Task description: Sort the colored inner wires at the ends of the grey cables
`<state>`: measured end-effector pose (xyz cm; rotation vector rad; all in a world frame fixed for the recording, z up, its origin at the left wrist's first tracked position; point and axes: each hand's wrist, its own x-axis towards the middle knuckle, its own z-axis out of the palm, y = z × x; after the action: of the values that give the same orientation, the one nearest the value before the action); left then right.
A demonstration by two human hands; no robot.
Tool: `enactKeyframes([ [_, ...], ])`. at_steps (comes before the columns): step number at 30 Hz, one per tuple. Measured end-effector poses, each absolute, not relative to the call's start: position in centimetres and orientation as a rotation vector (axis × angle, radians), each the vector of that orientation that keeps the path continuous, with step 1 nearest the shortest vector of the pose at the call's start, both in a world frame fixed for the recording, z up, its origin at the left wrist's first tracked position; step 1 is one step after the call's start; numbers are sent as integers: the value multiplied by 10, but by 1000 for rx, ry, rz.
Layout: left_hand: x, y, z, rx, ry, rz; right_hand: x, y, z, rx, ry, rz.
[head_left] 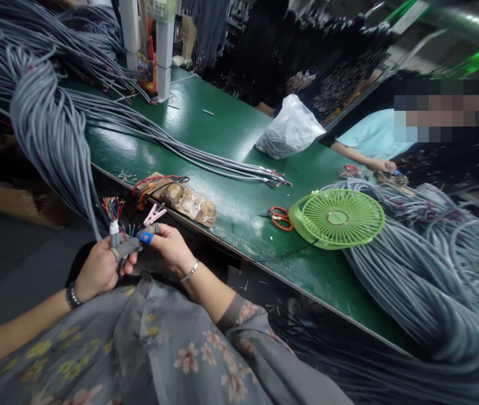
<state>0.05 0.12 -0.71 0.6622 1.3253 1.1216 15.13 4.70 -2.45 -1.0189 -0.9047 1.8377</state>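
My left hand [106, 264], with grey wraps on its fingers, is closed round a grey cable [114, 233] whose stripped end fans out into many thin coloured wires [113, 208]. Close beside it, my right hand [167, 244], with blue and grey finger wraps, pinches at the tips of some coloured wires [129, 230]. The exact wire between these fingers is too small to make out. Just above the fingers, a pink clip [155, 215] sits at the table edge, near a worn block wrapped in tape [184, 199].
Long grey cable bundles [49, 112] hang over the table's left side, and more cables [425, 292] lie at right. On the green table [231, 225] are a green fan [336, 219], orange-handled scissors [280, 218] and a plastic bag [290, 129]. A co-worker's hand [385, 166] is across the table.
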Motion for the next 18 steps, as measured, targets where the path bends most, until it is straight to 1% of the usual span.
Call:
enactKeyframes([
  [7, 1, 1, -4, 622, 1355, 1185, 162, 36, -38, -902, -1033, 1756],
  [10, 3, 4, -1, 591, 1348, 1199, 164, 46, -44, -1015, -851, 1690],
  [13, 10, 7, 4, 579, 1333, 1186, 161, 64, -42, -1105, -649, 1775],
  [15, 16, 9, 7, 579, 1331, 1177, 157, 74, -39, -1073, -589, 1865],
  [18, 21, 12, 8, 584, 1342, 1173, 151, 81, -37, -987, -549, 1910],
])
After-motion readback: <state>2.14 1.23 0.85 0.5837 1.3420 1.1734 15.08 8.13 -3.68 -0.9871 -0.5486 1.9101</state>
